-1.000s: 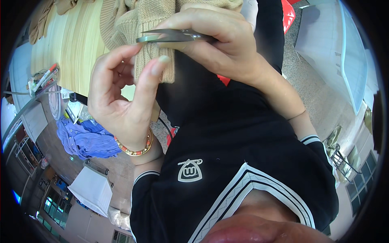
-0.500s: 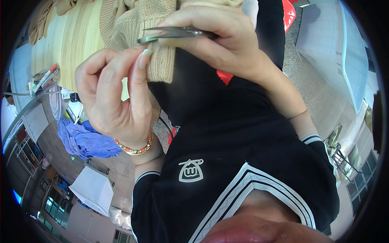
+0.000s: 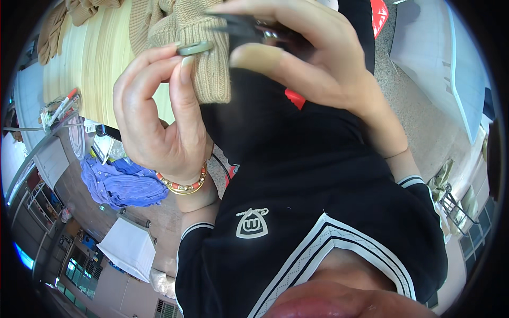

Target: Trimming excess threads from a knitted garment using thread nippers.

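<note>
Between the fingertips and thumb of my left hand (image 3: 159, 114) is a shiny pale green button (image 3: 194, 48), seen nearly edge-on. It lies against the ribbed edge of a tan knit garment (image 3: 213, 79), which hangs over the table's near side. My right hand (image 3: 328, 66) is wrapped round dark thread snips (image 3: 241, 29), blurred by motion. Their blades point left, just above and to the right of the button, in front of the knit. A tan covering sits on my right thumb. Any thread at the button is too small to make out.
More tan knit pieces (image 3: 79, 6) lie on the pale wood-grained table (image 3: 95, 69). Pens in a holder (image 3: 58, 108) stand at its left edge. Blue-purple clothing (image 3: 124, 183) and a white bin (image 3: 127, 248) are lower left; a large translucent panel (image 3: 435, 63) is at the right.
The snips have moved right and up off the button, and my right hand has shifted right. My left hand has moved slightly right, keeping its pinch; more of the button shows.
</note>
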A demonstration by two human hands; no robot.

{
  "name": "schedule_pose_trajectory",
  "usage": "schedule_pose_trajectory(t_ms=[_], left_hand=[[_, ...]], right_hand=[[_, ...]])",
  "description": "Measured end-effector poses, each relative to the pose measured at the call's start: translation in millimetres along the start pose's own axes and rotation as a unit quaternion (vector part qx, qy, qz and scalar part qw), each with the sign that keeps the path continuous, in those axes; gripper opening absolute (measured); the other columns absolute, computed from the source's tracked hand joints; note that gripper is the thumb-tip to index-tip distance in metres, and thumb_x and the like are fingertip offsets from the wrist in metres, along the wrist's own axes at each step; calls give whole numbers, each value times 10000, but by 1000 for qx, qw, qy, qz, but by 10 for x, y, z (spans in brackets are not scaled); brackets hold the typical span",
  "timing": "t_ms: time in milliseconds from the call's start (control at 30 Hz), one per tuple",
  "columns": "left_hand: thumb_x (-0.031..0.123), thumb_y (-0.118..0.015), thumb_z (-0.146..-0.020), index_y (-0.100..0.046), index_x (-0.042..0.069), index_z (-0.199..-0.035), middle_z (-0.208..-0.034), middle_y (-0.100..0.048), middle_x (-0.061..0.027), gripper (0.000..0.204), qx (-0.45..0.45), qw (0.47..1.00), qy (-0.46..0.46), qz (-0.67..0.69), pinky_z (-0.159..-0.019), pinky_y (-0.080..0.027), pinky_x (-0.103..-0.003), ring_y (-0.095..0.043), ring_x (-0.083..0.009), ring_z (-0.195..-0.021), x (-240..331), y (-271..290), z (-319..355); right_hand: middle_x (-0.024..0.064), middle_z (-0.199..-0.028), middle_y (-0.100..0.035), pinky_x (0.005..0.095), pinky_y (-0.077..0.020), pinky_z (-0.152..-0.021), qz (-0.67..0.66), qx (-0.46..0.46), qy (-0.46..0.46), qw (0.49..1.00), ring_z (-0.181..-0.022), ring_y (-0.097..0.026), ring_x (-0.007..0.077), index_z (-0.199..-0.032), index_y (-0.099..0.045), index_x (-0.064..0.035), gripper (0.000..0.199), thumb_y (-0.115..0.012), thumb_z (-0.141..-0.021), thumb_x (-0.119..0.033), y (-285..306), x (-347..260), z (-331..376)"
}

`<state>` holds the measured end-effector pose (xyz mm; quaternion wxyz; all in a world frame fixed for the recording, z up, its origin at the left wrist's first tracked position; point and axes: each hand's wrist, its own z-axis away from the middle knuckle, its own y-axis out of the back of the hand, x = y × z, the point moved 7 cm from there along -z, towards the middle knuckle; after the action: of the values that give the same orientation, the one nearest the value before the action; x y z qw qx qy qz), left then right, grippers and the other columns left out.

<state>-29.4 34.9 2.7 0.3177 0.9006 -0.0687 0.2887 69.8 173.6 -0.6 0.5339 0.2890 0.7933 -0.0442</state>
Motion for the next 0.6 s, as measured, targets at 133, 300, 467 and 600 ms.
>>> schedule_pose_trajectory(t_ms=[133,300,467,600], left_hand=[[9,-599,-902,-579,-59,-975,-1020,-625,-177,101,-41,999,13,-4,-744,-506,-250,-613,-164,-861,8,-32,3],[2,-574,-915,-563,-66,-979,-1017,-624,-195,94,-37,999,-1,-2,-794,-507,-277,-614,-188,-890,35,-44,-18],[23,-556,-932,-539,-63,-973,-1010,-626,-215,96,-33,999,9,26,-814,-501,-284,-611,-204,-904,-13,-3,-10],[-11,-612,-871,-579,-44,-953,-922,-635,-169,94,19,999,-1,49,-736,-500,-288,-622,-226,-847,-37,31,6]], right_hand=[[71,-764,-537,280,-428,-559,120,-53,-26,991,-623,-557,208,-1123,-598,-39,362,-715,-810,-177,27,-87,86],[61,-739,-505,298,-434,-546,379,60,360,851,-619,-569,209,-1086,-618,-55,326,-712,-805,-192,-152,-141,227],[55,-742,-508,294,-425,-536,379,43,286,879,-602,-555,198,-1069,-619,-58,298,-702,-816,-192,-45,-109,330],[50,-744,-510,290,-419,-527,375,24,229,898,-588,-544,189,-1056,-620,-60,276,-694,-825,-192,-104,-177,300]])
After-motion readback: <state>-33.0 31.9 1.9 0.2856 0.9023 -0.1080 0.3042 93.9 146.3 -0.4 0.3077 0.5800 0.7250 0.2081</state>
